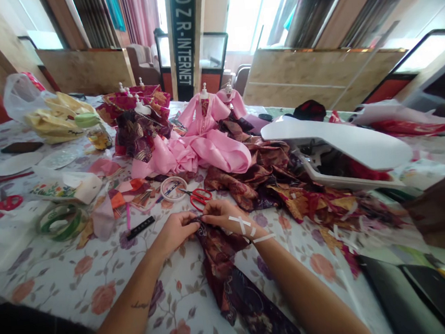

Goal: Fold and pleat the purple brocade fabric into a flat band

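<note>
A: Pinching at the top end of that dark brocade strip [233, 281], both hands meet right at the middle of the flowered tablecloth [99, 273]. The left hand [176, 232] comes in from the left, the right hand [231, 219] from the right, fingertips almost touching each other.

B: And the grip itself?

A: Closed, both of them. The left has its thumb and fingers nipped on the strip's upper edge; the right, with white tape crossed over its back, is curled down on the same edge just beside it. Whether anything thin, a needle or pin, sits between the fingers, I cannot tell; it is too small here.

B: Which way does the cloth run?

A: That is the key line. Its long axis runs from the pinch back toward the person, trailing down between the two forearms and drifting a little to the right, under the right arm. So the free length lies on the near side of the grip, and the right forearm is the one closer to it.

B: Anything close by?

A: Red-handled scissors [198, 196] lie just beyond the knuckles, nearer the right hand, beside a roll of tape [173, 188]. A small black bar [140, 227] sits left of the left hand. Further back, pink satin doll dresses [207, 137] and a heap of brown patterned fabric [287, 187].
</note>
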`<state>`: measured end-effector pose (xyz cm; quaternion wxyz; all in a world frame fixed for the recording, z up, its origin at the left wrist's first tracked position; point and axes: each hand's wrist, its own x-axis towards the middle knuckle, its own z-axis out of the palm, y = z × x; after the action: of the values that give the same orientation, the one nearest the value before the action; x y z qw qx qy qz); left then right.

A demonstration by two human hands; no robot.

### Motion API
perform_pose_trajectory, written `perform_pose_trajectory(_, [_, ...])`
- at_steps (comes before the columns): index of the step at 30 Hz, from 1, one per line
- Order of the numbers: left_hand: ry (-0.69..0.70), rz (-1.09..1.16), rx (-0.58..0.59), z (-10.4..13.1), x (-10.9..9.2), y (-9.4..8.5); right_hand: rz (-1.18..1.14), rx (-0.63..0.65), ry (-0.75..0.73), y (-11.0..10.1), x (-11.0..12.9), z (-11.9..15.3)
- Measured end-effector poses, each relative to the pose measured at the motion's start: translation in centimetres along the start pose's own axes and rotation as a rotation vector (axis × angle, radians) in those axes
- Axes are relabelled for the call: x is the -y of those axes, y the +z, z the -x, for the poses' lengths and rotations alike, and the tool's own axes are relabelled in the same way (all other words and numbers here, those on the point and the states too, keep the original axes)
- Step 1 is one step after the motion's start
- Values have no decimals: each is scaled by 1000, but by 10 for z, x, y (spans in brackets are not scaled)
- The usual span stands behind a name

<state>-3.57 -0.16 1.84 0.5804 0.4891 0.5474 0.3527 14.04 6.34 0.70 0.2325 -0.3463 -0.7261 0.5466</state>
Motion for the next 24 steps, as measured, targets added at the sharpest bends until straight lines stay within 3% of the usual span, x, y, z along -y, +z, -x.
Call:
perform_pose_trajectory(8, [16,-9,-32,-2,4,0,-43,-39,43,2,3,0])
perform_pose_trajectory(15, [-68,45,-32,-5,9,-2,-246,-23,107,0,7,2])
perform_pose_trajectory(24, [-71,33,-94,-7,12,0,-257,-50,96,5,14,2])
